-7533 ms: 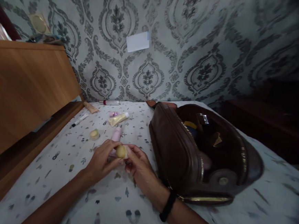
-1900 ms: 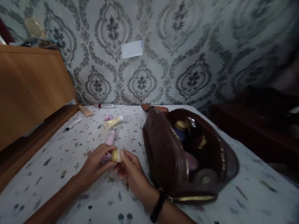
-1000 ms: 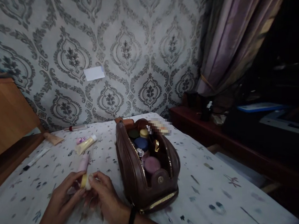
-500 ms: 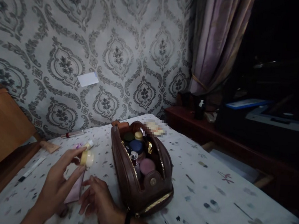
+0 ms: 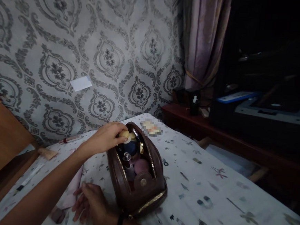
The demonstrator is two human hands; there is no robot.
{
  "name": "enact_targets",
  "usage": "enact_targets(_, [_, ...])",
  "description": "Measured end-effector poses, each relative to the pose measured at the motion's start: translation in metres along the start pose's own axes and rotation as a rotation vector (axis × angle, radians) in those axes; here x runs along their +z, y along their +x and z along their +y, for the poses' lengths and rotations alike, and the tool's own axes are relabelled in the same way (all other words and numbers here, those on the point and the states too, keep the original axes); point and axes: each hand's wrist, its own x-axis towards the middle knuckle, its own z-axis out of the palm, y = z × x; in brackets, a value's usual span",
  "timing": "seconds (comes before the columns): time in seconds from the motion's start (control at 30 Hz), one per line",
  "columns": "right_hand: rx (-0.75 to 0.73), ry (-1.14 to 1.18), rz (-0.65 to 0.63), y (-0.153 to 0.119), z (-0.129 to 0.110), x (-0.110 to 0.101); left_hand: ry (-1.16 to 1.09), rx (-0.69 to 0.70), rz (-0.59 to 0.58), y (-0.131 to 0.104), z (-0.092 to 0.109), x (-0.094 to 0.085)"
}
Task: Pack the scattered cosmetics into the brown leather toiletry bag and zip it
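Note:
A brown leather bag (image 5: 143, 198) stands unzipped on the patterned sheet, with several cosmetic containers inside, among them a dark blue lid (image 5: 130, 147) and a pink round item (image 5: 141, 168). My left hand (image 5: 109, 137) reaches over the bag's far left edge, its fingers closed on a small yellow jar (image 5: 124, 135) at the opening. Beside the near left side of the bag, my right hand (image 5: 91, 201) rests with fingers spread and loosely curled, holding nothing. Left of it lie a pink item (image 5: 73, 189) and a small dark rounded object (image 5: 57, 215).
A beige tube (image 5: 48, 153), a white pen-like item (image 5: 29, 177) and a red-and-clear stick (image 5: 70, 139) lie at left, near a wooden panel (image 5: 5, 139). A blurred card (image 5: 151, 127) is beyond the bag. A dark red shelf (image 5: 181, 114) stands at right.
My left hand has carried the yellow jar right and away from me to the bag's opening. My right hand has stayed near the bag. The view has shifted slightly to the right.

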Motion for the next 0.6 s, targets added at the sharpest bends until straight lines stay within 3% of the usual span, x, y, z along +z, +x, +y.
enact_targets(0.2, [-0.01, 0.009, -0.024, 0.0, 0.001, 0.0, 0.112, -0.03, -0.181, 0.02, -0.007, 0.013])
enact_targets(0.6, [0.001, -0.007, -0.025, -0.006, -0.007, 0.002, 0.173, -0.048, -0.214, 0.026, -0.013, 0.023])
